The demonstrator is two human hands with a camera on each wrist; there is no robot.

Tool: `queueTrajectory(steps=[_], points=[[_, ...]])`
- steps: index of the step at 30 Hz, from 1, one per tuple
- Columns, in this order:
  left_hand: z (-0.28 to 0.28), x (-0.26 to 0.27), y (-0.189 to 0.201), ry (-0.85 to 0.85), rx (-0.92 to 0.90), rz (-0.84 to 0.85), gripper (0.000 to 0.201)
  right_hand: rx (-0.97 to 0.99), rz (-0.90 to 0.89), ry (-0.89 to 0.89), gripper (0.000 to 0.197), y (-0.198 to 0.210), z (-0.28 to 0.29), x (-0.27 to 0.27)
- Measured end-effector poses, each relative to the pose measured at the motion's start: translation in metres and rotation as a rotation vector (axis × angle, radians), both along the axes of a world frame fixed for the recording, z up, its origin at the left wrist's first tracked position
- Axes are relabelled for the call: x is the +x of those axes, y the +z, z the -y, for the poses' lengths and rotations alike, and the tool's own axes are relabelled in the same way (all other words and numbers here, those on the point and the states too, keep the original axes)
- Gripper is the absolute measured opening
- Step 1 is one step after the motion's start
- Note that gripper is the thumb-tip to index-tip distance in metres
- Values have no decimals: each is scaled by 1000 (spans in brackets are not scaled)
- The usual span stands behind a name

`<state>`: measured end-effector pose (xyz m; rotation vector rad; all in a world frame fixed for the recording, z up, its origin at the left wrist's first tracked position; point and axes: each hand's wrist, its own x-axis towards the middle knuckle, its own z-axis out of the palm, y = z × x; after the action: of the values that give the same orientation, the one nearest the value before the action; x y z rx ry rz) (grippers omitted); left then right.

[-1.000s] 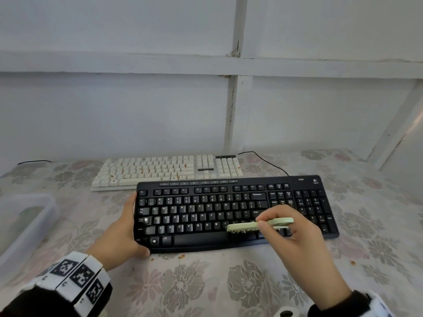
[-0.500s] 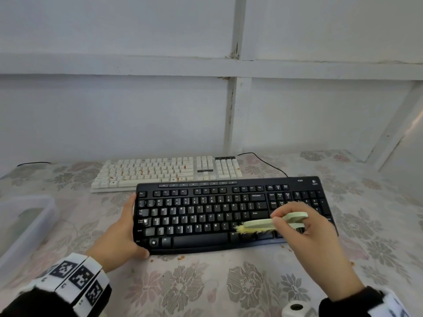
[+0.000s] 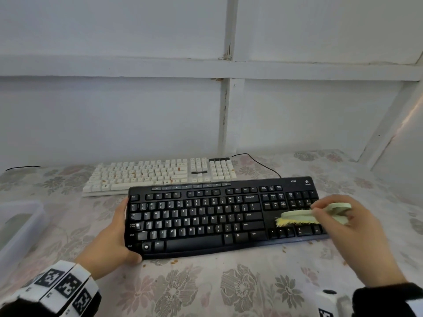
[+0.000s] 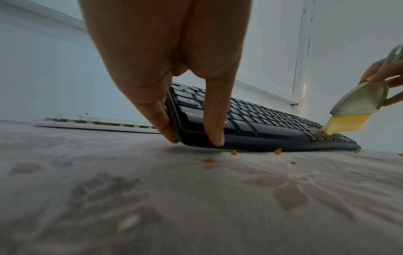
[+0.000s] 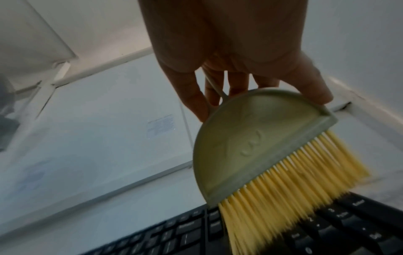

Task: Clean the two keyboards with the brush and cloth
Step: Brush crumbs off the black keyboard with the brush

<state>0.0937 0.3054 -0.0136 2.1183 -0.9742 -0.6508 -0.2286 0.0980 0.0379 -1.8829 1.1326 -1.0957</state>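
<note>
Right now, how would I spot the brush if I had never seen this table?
Find the black keyboard nearest the person on the flowered tablecloth, in front of the white keyboard. Look at its right end, where the right hand holds the brush over the keys. It is the only pale green thing there, with yellow bristles.

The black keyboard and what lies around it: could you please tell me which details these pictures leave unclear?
- Black keyboard: in the head view the right hand and brush hide part of its number pad.
- White keyboard: its near edge sits behind the black one; the specks on its keys are too small to identify.
- Clear plastic container: cut by the left edge, contents unreadable.
- Cloth: not seen in any view.
- Left hand: the palm blocks its fingers.
</note>
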Motion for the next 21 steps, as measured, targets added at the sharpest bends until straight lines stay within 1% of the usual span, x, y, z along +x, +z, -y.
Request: queueTrajectory(steps=[2, 4, 6, 8, 13, 15, 18, 20, 21], points=[[0, 2, -2, 6, -3, -7, 123, 23, 78, 3, 15, -1, 11, -9], [1, 3, -3, 12, -1, -10, 124, 68, 120, 56, 13, -4, 19, -14], [1, 4, -4, 18, -2, -14, 123, 98, 93, 116, 14, -9, 24, -18], [1, 4, -3, 19, -8, -13, 120, 102, 56, 139, 17, -11, 27, -23], [1, 5, -4, 21, -15, -7, 120, 0, 10, 62, 23, -8, 36, -43], [1, 5, -5, 26, -22, -5, 121, -12, 24, 95, 20, -6, 36, -43], [1, 5, -5, 31, -29, 0, 122, 47, 42, 153, 13, -10, 37, -43], [1, 4, -3, 24, -17, -4, 122, 52, 26, 101, 10, -12, 42, -47], [0, 4, -3, 19, -10, -3, 121, 44, 12, 53, 14, -12, 45, -50]])
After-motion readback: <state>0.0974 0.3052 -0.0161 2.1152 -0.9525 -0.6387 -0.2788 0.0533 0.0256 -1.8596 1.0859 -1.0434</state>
